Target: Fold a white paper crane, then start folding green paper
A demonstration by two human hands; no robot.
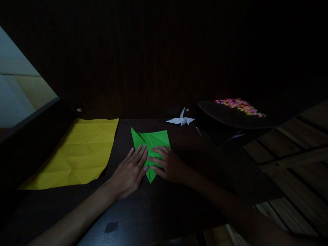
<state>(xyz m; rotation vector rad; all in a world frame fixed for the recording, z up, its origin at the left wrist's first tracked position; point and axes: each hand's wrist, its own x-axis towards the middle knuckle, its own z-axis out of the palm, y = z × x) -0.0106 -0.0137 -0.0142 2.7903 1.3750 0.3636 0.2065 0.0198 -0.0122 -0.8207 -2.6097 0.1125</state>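
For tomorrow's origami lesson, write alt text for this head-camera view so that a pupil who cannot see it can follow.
Two bare hands, the left hand and the right hand, press flat on a partly folded green paper on a dark table. A creased yellow sheet lies to the left; a white paper crane stands behind.

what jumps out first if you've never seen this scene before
The bright green folded paper at the middle of the dark table stands out most, with the left hand and right hand pressed flat on it. To its left lies a large creased yellow sheet. Behind it sits a small white paper crane, and at far right a heap of small multicoloured pieces.
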